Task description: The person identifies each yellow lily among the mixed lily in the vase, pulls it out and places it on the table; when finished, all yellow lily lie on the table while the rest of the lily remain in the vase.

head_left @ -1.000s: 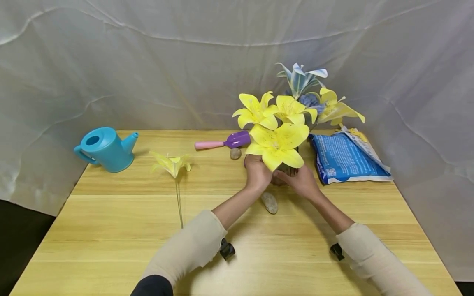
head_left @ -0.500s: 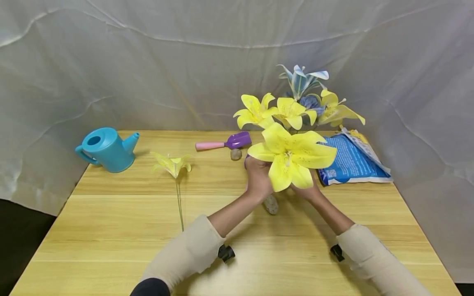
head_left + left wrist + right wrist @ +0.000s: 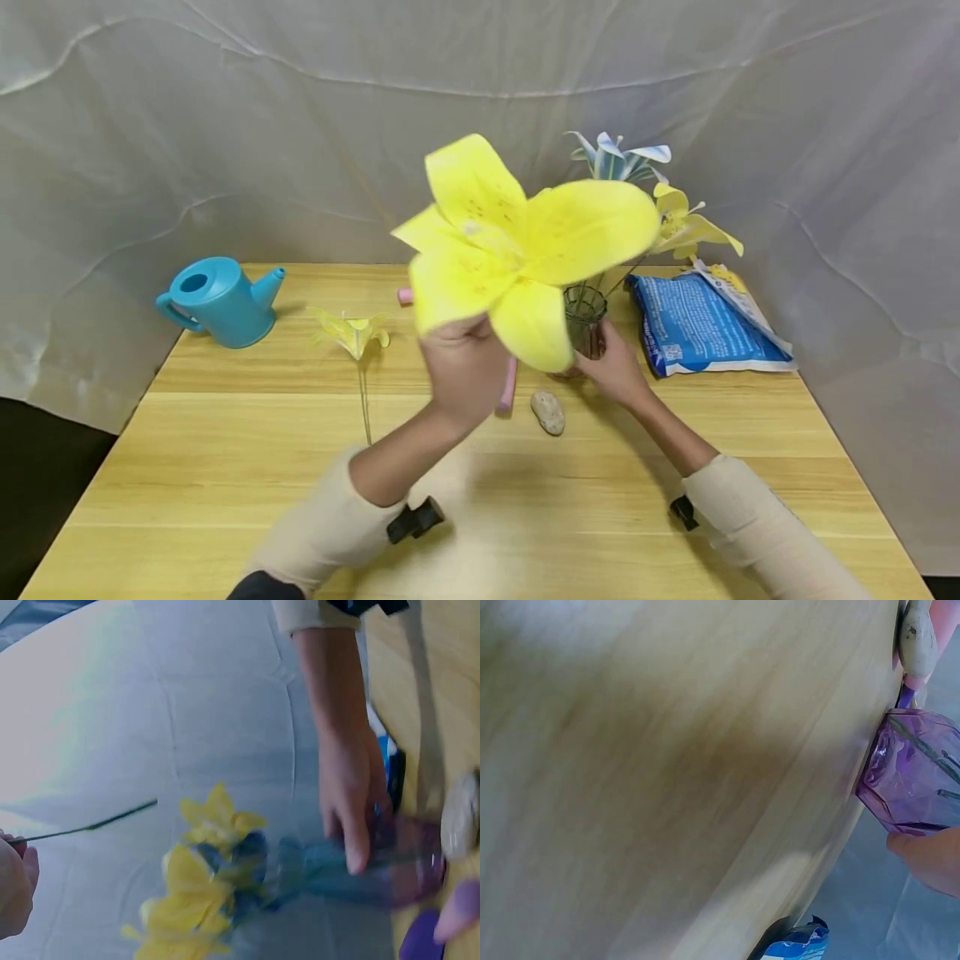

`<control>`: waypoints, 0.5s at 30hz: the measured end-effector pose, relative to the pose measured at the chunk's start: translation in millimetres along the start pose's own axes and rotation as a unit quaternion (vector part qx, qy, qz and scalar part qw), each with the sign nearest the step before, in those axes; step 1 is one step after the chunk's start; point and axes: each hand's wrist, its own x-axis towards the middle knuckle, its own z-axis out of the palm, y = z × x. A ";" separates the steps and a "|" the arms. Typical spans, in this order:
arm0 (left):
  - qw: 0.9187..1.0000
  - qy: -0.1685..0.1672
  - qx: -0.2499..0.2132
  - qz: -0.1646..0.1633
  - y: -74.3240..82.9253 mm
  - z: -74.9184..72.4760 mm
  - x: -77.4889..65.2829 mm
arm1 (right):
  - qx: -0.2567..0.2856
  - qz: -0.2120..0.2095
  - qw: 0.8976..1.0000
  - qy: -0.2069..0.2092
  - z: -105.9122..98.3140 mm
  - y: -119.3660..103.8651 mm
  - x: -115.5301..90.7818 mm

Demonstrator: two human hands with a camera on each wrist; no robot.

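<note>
A large yellow lily is raised in front of the head camera, with my left hand holding its stem. In the left wrist view that green stem ends in mid-air, apart from the vase. My right hand grips the side of a clear, pink-tinted vase, which stands upright on the table. Stems show through its wall in the right wrist view. Yellow lilies and blue flowers rise from it. The held bloom hides some of them from the head camera.
At the left stand a turquoise watering can and a loose yellow lily. A flat stone lies before the vase, beside a pink handle. Another pink handle lies behind; a blue bag is at right.
My left hand has moved from the vase up and to the left, bringing the yellow lily along. The right hand stays at the vase. A pink handle beside the stone now shows.
</note>
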 end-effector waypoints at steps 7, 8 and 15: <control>0.987 -0.071 0.036 -0.142 5.1 -66.1 -4.1 | -0.001 0.018 1.000 -0.005 3.3 0.6 1.4; 0.980 -0.082 0.060 -0.174 2.4 -77.6 -7.8 | -0.002 0.019 1.000 -0.005 3.3 0.6 1.4; 0.887 -0.121 0.178 -0.408 -32.4 -142.4 -42.8 | 0.005 0.031 0.999 -0.008 2.0 -0.2 2.2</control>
